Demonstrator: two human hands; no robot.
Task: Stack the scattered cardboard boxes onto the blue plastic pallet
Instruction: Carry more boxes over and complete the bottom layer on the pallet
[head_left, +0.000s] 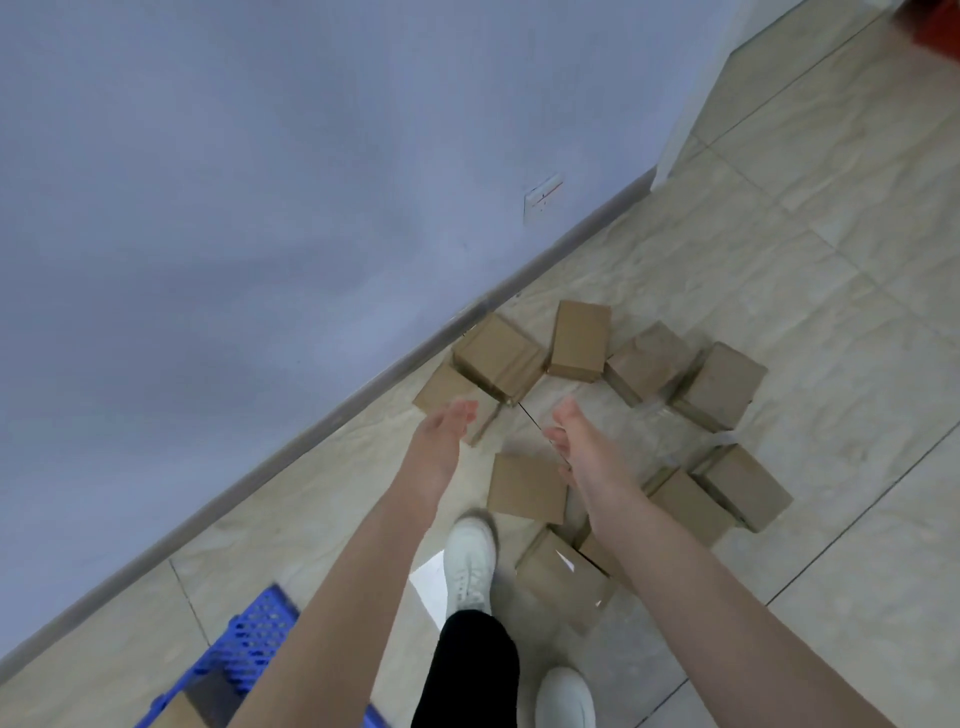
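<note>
Several brown cardboard boxes lie scattered on the tiled floor by the wall. One box (501, 357) leans on another at the skirting, and a flat box (527, 488) lies between my arms. My left hand (441, 439) and my right hand (582, 447) both reach forward above the boxes, palms facing each other, fingers apart, holding nothing. The blue plastic pallet (249, 644) shows only as a corner at the bottom left, with a brown box edge (179, 712) on it.
A pale grey wall with a socket (543, 200) fills the left and top. My white shoes (469, 561) and a dark trouser leg stand just behind the boxes. Open tiled floor stretches to the right and far right.
</note>
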